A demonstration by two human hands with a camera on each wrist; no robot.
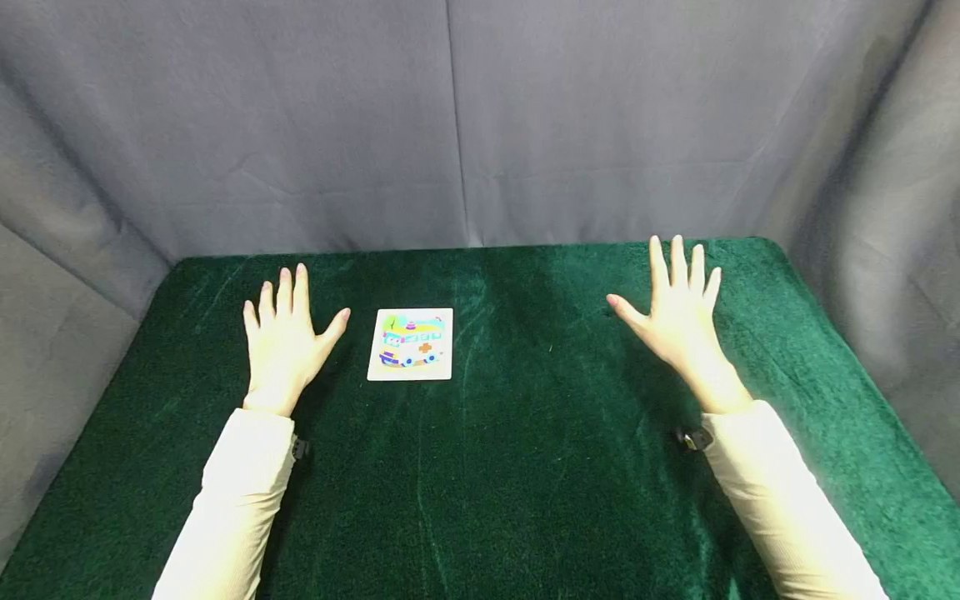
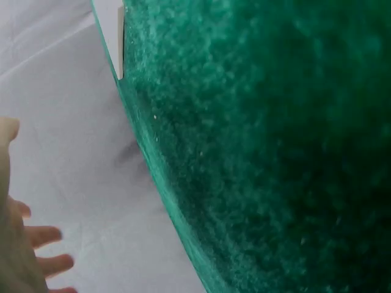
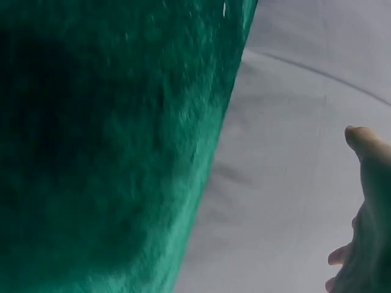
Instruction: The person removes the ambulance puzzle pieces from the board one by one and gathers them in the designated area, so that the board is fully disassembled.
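A square white picture board (image 1: 410,344) with a colourful ambulance on it lies on the green cloth, left of the middle in the head view. Just left of it is my left hand (image 1: 282,346), fingers spread, apart from the board and holding nothing. Over the right side of the cloth my right hand (image 1: 681,323) is likewise spread and holds nothing. In the left wrist view, the edge of the picture board (image 2: 112,36) shows at the top, with part of my left hand (image 2: 24,244) at lower left. Part of my right hand (image 3: 369,201) shows in the right wrist view.
A dark green plush cloth (image 1: 510,467) covers the table. Grey curtains (image 1: 337,125) hang behind its far edge and along both sides. Small dark devices are strapped at the left wrist (image 1: 301,449) and the right wrist (image 1: 697,438).
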